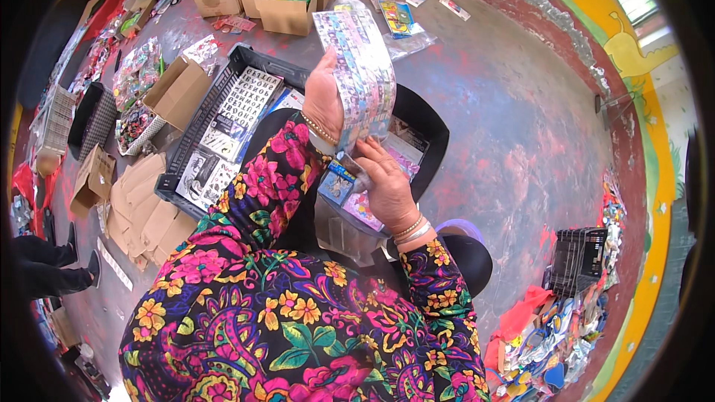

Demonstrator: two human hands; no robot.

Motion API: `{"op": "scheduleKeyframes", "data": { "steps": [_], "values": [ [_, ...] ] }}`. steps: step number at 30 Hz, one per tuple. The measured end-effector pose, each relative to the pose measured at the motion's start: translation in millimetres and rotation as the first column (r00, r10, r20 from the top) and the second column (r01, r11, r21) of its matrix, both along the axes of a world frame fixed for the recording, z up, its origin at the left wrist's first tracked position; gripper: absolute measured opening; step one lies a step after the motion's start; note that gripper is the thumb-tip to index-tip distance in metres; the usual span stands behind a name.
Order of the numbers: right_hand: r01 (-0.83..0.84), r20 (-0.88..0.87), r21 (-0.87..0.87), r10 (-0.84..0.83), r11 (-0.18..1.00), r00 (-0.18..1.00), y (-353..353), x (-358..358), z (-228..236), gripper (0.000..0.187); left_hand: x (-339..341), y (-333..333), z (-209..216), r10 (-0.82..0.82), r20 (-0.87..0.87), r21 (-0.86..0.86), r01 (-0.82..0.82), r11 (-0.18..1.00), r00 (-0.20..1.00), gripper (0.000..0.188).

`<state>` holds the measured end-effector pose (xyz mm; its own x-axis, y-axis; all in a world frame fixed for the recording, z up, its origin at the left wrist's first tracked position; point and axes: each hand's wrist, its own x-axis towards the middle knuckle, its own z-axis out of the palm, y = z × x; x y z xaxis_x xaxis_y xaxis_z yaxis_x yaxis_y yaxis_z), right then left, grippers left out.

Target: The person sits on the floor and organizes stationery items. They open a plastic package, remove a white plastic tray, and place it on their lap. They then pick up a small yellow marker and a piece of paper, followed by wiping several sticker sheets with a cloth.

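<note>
My left hand (323, 97) supports a long glossy sheet (361, 56) printed with rows of small coloured pictures, like a sticker sheet. The sheet curves upward and away from me, its far end free. At its lower end, the bent fingers of my right hand (386, 182) close on the near edge. A small blue printed packet (337, 184) shows just left of my right fingers; whether they touch it I cannot tell. Beneath both hands is a black tub (436, 130) holding flat packages, among them a pink one (363, 212).
Left of my arms stands a black plastic crate (195, 115) with printed sheets. Open cardboard boxes (287, 16) are at the back. Flattened cardboard (141, 205) and bagged goods lie left, near another person's legs (52, 264). A dark crate (577, 257) and piled packages stand right.
</note>
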<state>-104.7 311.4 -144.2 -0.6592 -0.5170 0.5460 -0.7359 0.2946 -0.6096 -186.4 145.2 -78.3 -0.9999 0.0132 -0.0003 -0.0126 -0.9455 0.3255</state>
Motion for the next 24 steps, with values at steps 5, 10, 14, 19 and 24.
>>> {"op": "scheduleKeyframes", "data": {
  "steps": [5, 10, 14, 19, 24],
  "values": [
    [0.3, 0.704, -0.258, -0.034, 0.918, 0.71, 19.7, -11.4, -47.4, 0.039, -1.1, -11.1, 4.6, 0.11, -0.009, -0.078, -0.11, 0.991, 0.994, 0.04],
    [0.363, 0.782, -0.615, 0.485, 0.7, 0.391, 40.5, -35.2, -8.4, 0.052, -4.5, -4.8, -15.1, -0.066, -0.129, 0.049, 0.073, 0.996, 0.989, 0.036],
    [0.246, 0.701, -0.656, 0.455, 0.713, 0.549, 57.4, -31.0, 25.9, 0.067, -0.3, 9.4, -14.5, -0.154, -0.078, -0.081, 0.148, 0.986, 0.985, 0.035],
    [0.267, 0.783, -0.605, 0.497, 0.75, 0.375, 56.2, -38.5, 28.9, 0.039, 1.2, 29.1, -26.5, -0.362, 0.081, -0.138, 0.37, 0.919, 0.929, 0.039],
    [0.508, 0.769, -0.636, 0.527, 0.58, 0.362, 55.8, -41.9, 35.1, 0.026, 5.3, 45.6, -22.6, -0.434, -0.069, -0.18, 0.417, 0.891, 0.898, 0.055]
  ]
}}
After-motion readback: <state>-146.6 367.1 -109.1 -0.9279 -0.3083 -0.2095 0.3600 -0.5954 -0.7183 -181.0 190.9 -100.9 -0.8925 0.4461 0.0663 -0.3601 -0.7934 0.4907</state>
